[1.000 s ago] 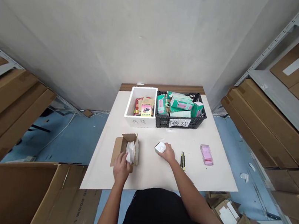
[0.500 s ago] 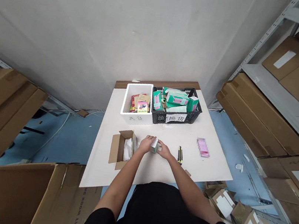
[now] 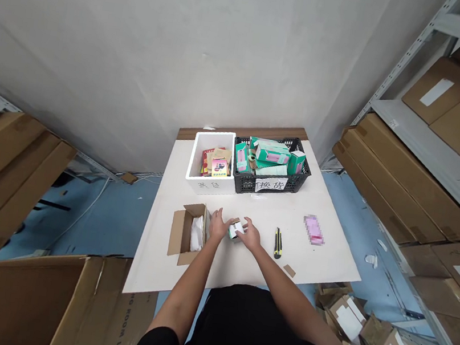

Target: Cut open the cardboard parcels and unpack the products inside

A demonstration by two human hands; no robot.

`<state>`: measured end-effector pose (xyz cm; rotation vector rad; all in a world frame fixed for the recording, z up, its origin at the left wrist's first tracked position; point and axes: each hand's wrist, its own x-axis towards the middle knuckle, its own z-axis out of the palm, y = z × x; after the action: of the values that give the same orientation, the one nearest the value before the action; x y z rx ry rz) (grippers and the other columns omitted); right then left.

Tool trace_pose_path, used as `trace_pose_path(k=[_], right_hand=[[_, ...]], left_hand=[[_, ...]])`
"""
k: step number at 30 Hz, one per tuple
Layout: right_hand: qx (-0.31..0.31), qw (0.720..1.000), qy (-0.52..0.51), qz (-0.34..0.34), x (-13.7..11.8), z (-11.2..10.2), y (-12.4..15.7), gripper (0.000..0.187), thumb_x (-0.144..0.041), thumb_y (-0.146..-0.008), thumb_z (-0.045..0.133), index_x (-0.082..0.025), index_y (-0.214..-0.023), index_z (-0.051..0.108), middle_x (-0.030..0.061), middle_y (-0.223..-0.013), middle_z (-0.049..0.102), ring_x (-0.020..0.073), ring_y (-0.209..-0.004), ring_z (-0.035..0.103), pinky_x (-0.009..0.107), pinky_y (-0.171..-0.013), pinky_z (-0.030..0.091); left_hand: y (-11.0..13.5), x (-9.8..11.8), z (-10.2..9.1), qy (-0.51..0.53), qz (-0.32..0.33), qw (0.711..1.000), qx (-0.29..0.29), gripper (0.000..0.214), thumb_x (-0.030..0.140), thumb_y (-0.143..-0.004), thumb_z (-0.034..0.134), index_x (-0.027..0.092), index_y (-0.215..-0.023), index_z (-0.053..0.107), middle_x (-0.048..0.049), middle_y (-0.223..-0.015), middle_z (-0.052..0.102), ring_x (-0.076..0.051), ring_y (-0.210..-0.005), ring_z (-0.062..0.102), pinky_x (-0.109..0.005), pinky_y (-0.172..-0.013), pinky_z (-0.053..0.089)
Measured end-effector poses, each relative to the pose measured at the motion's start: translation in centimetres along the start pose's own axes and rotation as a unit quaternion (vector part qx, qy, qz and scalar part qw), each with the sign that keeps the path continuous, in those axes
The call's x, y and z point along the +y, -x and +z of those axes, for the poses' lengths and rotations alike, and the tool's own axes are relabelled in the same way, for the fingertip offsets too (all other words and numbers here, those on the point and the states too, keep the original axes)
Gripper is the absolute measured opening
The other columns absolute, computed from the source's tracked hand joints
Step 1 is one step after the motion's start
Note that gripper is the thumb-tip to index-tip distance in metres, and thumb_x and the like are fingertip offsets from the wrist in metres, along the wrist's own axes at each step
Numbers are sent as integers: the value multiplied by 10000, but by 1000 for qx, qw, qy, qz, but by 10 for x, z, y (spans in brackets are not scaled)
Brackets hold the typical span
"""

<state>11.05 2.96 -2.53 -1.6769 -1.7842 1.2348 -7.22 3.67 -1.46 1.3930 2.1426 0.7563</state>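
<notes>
A small green and white box (image 3: 236, 229) lies on the white table (image 3: 320, 264) in front of me. My left hand (image 3: 218, 228) holds its left end and my right hand (image 3: 249, 234) holds its right end, fingers curled round it. Just left of my left hand sits an open brown cardboard box (image 3: 182, 233) with white paper inside.
At the table's back stand a white bin (image 3: 197, 159) with red and yellow packets and a black crate (image 3: 303, 178) full of green boxes. A utility knife (image 3: 277, 243) and a pink item (image 3: 313, 229) lie to the right. Cardboard cartons and shelves surround the table.
My left hand left the open cardboard box and moved right to join my right hand on the small box. The small box was turned between both hands.
</notes>
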Motion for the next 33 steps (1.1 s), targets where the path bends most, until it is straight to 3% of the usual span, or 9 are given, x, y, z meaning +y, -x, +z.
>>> trace_pose_path(k=[4,7,10,14,17,23,27,30,33], right_hand=[[48,997,56,-14,-11,5,-1,704,-274,-888,673,-270,-1554,445,77,-1242,712,269,-1109,705,356,-962,528],[49,998,35,-33,-9,3,-1,592,-228,-971,521,-258,-1559,453,71,-1255,714,248,-1103,705,351,-979,527],[52,996,28,-68,-4,-2,-2,537,-142,-975,441,-286,-1477,569,46,-1306,696,216,-1142,686,331,-1012,525],[36,995,68,-68,-4,-9,-4,385,-150,-957,514,-285,-1235,743,47,-1307,688,216,-1164,676,324,-1031,520],[8,992,116,-48,-12,-13,-8,344,-240,-903,662,-282,-1234,744,59,-1276,691,245,-1148,677,324,-975,530],[-39,983,176,27,-33,-5,-13,450,-313,-696,863,-242,-1129,763,141,-1521,507,318,-1118,689,386,-893,544],[-31,987,157,-11,-43,-4,-14,488,-237,-589,907,-219,-1047,741,163,-1650,397,406,-1402,491,441,-997,520],[2,991,125,-38,-56,-24,-16,461,-298,-594,901,-206,-992,687,188,-1593,478,381,-1386,504,417,-987,510],[28,995,80,-58,-75,-66,-19,456,-365,-626,861,-233,-993,625,100,-1183,723,280,-1037,671,347,-838,516]], left_hand=[[18,-1,7,12,51,997,-63,375,351,-992,584,196,-1314,697,-149,-1371,675,-276,-1194,669,-432,-1070,514],[25,0,12,16,73,991,-108,456,305,-900,696,202,-1345,689,-139,-1415,654,-282,-1289,627,-440,-1126,486],[25,-1,16,41,37,993,-109,497,228,-847,696,170,-1341,694,-147,-1401,672,-284,-1293,630,-452,-1145,481],[18,-8,14,100,20,987,-120,453,154,-854,582,176,-1280,734,-111,-1336,736,-255,-1259,664,-449,-1149,493],[18,-17,9,120,26,983,-134,508,135,-845,535,204,-1311,724,-90,-1376,723,-238,-1305,648,-450,-1161,492],[33,-35,12,123,93,969,-193,963,211,-649,843,204,-1551,506,-160,-1611,506,-328,-1496,477,-503,-1242,393],[37,-37,17,79,88,981,-154,901,176,-626,843,204,-1477,549,-164,-1545,556,-342,-1481,492,-534,-1253,364],[29,-31,20,51,82,986,-137,815,183,-609,863,224,-1383,609,-171,-1571,527,-378,-1500,465,-554,-1232,376],[16,-15,24,35,83,988,-127,788,225,-602,901,202,-1340,625,-202,-1622,464,-398,-1532,418,-529,-1216,391]])
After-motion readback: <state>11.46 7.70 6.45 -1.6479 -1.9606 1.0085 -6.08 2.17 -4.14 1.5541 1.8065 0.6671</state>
